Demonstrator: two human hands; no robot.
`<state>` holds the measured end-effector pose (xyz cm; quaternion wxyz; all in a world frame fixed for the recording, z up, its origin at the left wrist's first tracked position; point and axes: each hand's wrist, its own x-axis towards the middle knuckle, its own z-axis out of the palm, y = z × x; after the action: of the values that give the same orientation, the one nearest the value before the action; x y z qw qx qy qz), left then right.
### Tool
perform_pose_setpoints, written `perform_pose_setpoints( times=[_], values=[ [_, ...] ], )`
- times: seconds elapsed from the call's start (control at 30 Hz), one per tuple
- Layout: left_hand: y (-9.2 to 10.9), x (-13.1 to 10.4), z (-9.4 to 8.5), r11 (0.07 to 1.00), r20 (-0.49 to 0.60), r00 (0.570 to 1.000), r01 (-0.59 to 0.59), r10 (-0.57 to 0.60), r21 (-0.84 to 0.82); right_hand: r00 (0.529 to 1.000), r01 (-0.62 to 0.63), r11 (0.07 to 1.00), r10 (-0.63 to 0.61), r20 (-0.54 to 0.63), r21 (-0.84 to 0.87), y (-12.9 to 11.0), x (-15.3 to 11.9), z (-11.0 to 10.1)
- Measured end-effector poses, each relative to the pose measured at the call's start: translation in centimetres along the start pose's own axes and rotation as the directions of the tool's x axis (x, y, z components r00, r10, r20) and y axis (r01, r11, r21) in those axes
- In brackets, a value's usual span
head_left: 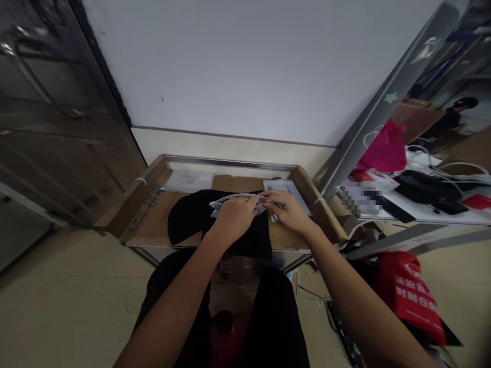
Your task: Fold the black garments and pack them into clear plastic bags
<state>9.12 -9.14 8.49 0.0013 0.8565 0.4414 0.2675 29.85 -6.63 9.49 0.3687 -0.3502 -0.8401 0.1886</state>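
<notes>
My left hand point(235, 219) is closed on a thin white sheet point(217, 205) that looks like paper or a flat bag, its edge curving up in an arc. At the sheet's right end, the fingers of my right hand point(287, 208) pinch it. Both hands are above a black cloth garment point(187, 217), which lies spread over a cardboard-lined tray table point(151, 227) and hangs a little over its front edge. My hands hide much of the sheet, so its exact kind cannot be made out.
Flat white packets point(190, 180) lie at the tray's back left, and printed plastic packets point(291, 197) at its right. Cardboard walls point(132, 204) border the tray. A cluttered side table point(433, 217) stands right, with a red bag point(412, 294) below. A metal door point(65, 133) is left.
</notes>
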Motion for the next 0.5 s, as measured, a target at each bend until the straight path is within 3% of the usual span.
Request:
perform_pose_setpoints(
  times=[0.17,0.3,0.4,0.5],
  values=[
    [-0.6,0.3,-0.1,0.999,0.028,0.998,-0.048,0.047,0.022,0.999,-0.047,0.999,0.047,-0.023,0.015,0.1,-0.3,0.4],
    [-1.8,0.2,-1.0,0.996,-0.089,0.993,-0.080,0.078,-0.028,0.987,-0.121,0.992,0.119,-0.107,-0.017,0.1,-0.4,0.3],
    [-3.5,-0.2,-1.4,0.996,-0.256,0.966,0.006,-0.028,-0.087,0.977,-0.140,0.990,0.134,-0.166,-0.021,0.5,-0.3,0.0],
    [-5.6,-0.5,-0.9,0.975,-0.400,0.893,0.150,-0.204,-0.162,0.969,-0.153,0.987,0.142,-0.203,-0.040,1.0,-0.2,-0.1]
  ],
)
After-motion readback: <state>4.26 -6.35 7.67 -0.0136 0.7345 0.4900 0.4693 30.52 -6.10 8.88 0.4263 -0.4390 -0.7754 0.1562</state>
